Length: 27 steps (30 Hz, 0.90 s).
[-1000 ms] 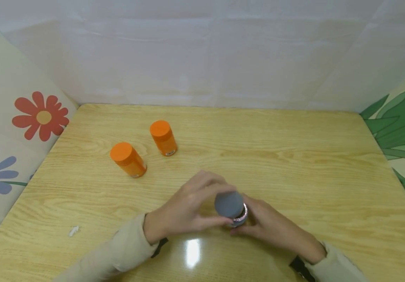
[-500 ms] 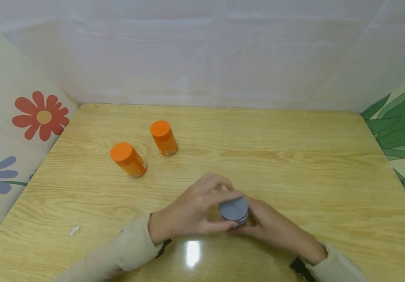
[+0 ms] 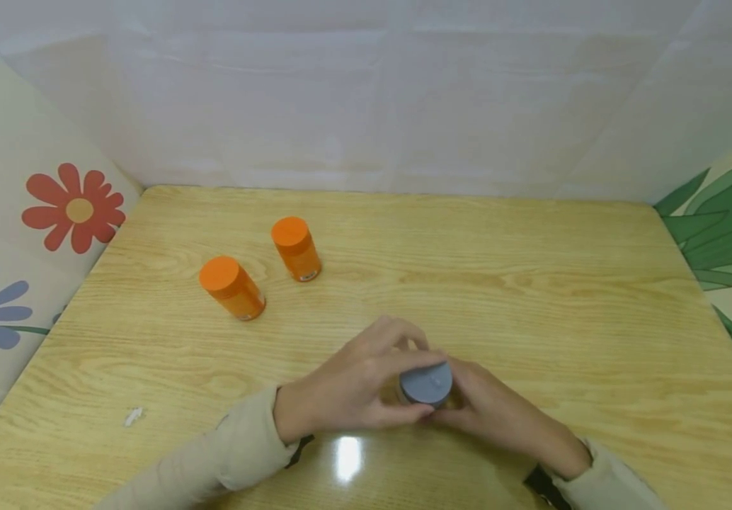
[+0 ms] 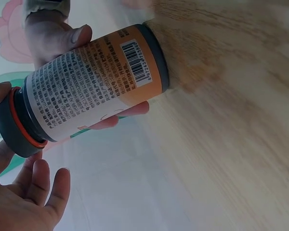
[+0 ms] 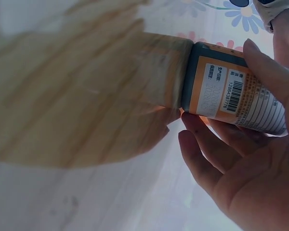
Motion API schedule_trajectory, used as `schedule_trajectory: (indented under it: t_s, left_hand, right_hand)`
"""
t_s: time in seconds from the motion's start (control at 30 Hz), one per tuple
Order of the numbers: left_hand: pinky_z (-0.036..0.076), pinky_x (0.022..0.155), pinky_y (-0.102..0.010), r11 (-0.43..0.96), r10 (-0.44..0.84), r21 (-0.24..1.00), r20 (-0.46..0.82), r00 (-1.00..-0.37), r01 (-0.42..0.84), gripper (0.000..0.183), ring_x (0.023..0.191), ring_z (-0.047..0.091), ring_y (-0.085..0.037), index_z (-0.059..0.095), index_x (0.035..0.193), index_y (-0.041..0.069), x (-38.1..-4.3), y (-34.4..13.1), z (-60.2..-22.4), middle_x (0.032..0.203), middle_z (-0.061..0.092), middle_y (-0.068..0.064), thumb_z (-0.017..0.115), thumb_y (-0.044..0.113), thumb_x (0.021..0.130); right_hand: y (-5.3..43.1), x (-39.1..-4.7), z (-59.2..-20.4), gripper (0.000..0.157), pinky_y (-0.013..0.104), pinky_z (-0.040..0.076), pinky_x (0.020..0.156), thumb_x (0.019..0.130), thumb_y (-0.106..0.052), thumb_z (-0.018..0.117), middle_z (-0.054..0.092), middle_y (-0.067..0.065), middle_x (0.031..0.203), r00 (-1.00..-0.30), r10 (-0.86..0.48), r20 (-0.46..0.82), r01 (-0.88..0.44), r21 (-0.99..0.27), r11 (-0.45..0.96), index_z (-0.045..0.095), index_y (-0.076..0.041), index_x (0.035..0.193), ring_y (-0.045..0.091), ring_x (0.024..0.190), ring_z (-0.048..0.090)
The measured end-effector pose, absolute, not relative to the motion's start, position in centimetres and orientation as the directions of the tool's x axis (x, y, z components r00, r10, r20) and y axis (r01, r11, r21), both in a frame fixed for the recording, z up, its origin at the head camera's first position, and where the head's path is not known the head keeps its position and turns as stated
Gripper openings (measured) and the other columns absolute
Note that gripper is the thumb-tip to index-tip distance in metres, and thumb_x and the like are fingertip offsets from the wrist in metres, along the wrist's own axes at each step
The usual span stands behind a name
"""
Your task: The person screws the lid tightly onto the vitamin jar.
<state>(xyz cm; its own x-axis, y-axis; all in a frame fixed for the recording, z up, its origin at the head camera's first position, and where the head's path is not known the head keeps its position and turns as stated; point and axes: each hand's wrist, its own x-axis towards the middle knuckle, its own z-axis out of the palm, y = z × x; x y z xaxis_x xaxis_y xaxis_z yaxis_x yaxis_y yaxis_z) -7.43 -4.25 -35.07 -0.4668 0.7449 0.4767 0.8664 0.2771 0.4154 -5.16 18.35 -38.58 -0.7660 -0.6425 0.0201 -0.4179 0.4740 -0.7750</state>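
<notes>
A dark supplement bottle (image 4: pixel 96 82) with an orange and white printed label stands upright, its base at the table surface. My right hand (image 3: pixel 493 407) grips its body, thumb on one side and fingers on the other, as the right wrist view shows around the label (image 5: pixel 216 86). Over the mouth sits a grey lid (image 3: pixel 426 384), pinched at its edge between the thumb and fingers of my left hand (image 3: pixel 366 379). An orange ring (image 4: pixel 25 120) shows at the lid's lower edge in the left wrist view, with the dark bottle neck below it.
Two orange bottles with orange caps stand back left: a nearer one (image 3: pixel 232 287) and a farther one (image 3: pixel 296 248). A small white scrap (image 3: pixel 133 416) lies on the wooden table (image 3: pixel 532 283) at left. A white cloth (image 3: pixel 366 92) hangs behind the table.
The lid, earlier tilted with the bottle's shiny rim showing beside it, has moved right and now covers the mouth. My left hand shifted right with it; the right hand stayed nearly still.
</notes>
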Motion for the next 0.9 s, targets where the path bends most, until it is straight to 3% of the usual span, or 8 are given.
schedule_trajectory:
  t_s: [0.53,0.9]
  left_hand:
    - [0.044,0.091,-0.017,0.292,0.753,0.455,0.432,-0.496,0.841,0.054,0.106,0.050,-0.013,0.068,0.125,0.010,-7.41,-4.08,-34.94,0.120,0.058,-0.003,0.084,0.030,0.077]
    - [0.045,0.097,-0.020,0.297,0.766,0.469,0.403,-0.501,0.832,0.055,0.109,0.053,-0.013,0.067,0.125,0.010,-7.55,-3.98,-34.85,0.120,0.058,-0.004,0.085,0.028,0.077]
  right_hand:
    - [18.47,-5.20,-38.41,0.058,0.041,0.054,0.097,0.086,-0.020,0.076,0.066,0.007,0.127,-0.763,-0.647,-0.007,-0.404,-0.776,0.485,0.049,-0.008,0.137,0.026,0.116,0.064]
    - [18.47,-5.30,-38.42,0.059,0.042,0.052,0.100,0.090,-0.028,0.073,0.064,0.006,0.132,-0.760,-0.649,-0.041,-0.358,-0.807,0.470,0.048,-0.012,0.140,0.026,0.121,0.062]
